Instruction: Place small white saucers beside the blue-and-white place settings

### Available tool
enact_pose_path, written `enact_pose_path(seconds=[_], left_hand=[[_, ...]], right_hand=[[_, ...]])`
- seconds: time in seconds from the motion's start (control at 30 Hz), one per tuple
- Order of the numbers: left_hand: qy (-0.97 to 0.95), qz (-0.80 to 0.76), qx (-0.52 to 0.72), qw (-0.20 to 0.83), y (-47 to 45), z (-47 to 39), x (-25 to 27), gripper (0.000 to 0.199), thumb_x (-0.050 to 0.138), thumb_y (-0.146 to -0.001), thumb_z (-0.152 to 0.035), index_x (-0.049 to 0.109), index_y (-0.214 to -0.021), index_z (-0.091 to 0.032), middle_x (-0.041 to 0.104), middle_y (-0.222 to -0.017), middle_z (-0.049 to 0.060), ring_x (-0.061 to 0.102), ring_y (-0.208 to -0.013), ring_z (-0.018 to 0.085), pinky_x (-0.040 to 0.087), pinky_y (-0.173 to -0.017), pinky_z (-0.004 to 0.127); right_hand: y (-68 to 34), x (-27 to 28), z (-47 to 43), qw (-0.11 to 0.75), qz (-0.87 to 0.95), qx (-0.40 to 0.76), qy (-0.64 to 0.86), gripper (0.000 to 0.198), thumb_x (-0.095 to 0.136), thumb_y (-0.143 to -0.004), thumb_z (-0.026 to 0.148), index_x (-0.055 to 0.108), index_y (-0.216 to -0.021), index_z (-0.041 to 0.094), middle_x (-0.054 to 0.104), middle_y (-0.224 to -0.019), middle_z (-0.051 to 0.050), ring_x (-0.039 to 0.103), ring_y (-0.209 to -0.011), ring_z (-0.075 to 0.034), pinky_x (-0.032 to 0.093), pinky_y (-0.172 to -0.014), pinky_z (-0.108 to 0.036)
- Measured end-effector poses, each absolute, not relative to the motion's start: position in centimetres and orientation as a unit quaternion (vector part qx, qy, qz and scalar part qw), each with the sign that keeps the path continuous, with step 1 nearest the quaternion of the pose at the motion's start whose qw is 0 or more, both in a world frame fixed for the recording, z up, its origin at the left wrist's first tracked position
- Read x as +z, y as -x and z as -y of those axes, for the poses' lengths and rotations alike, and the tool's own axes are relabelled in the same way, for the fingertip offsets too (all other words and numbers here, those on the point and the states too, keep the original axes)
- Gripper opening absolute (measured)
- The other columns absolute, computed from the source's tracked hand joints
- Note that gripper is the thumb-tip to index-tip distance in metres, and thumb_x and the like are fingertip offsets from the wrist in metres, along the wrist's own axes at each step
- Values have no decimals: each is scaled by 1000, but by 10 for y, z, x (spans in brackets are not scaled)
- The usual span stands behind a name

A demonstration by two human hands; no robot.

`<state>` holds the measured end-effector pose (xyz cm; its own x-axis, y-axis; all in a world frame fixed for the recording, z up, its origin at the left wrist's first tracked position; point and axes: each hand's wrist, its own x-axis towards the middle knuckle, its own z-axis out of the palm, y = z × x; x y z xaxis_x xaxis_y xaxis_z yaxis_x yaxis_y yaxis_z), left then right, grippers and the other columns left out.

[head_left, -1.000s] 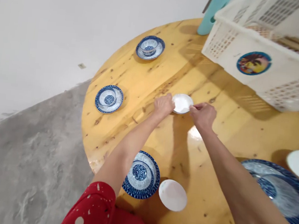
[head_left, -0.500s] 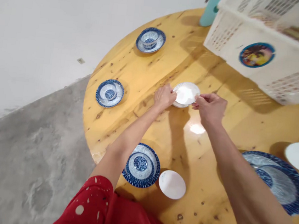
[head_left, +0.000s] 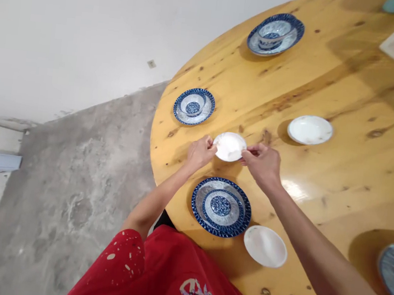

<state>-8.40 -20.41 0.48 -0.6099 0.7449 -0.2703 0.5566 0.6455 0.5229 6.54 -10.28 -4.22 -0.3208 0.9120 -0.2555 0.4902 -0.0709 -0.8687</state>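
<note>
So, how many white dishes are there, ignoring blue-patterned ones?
3: one white dish between the left hand and right hand; another on the table beyond the right hand; a third right of a blue-patterned plate. Others may hide underneath.

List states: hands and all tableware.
Left hand, pinching held dish
Right hand, pinching its opposite rim
Held dish, face up
Far dish, face up on table
Near dish, on table
Left plate, bowl on top
Far plate, bowl on top
Near plate, face up
Right plate, cut off
</note>
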Motion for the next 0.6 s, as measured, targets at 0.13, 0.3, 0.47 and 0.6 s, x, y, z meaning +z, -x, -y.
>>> enact_pose_path(seconds=[0.13, 0.3, 0.47, 0.6], left_hand=[[-361, -872, 229, 240, 112, 238, 4, 9, 59, -91, -23, 58, -82, -23, 64, -72, -3, 60, -71, 17, 42, -69, 27], [-415, -827, 251, 285, 148, 255, -1, 11, 58, -92, -25, 58, -81, -23, 65, -70, -3, 60, -68, 16, 41, -67, 27], [-473, -773, 250, 340, 193, 273, -12, 12, 59, -95, -28, 60, -84, -24, 69, -75, -3, 64, -73, 17, 43, -71, 27], [-501, -734, 259, 379, 229, 286, -22, 9, 60, -96, -29, 64, -91, -24, 74, -87, -1, 68, -82, 17, 47, -77, 26]], right_hand=[[-35, -25, 129, 185, 604, 559, 537, 6, 65, -70, 17, 61, -73, 21, 67, -62, -4, 70, -58, -24, 59, -54, -32], [-15, -18, 162, 204, 558, 550, 587, 6, 66, -70, 17, 63, -74, 21, 67, -61, -3, 68, -57, -22, 59, -53, -30], [13, -30, 216, 266, 445, 557, 648, 11, 69, -66, 22, 61, -73, 20, 64, -57, -1, 66, -52, -20, 56, -48, -28], [50, -36, 254, 322, 387, 526, 686, 11, 69, -64, 22, 61, -71, 18, 64, -55, -1, 62, -48, -16, 55, -48, -25]])
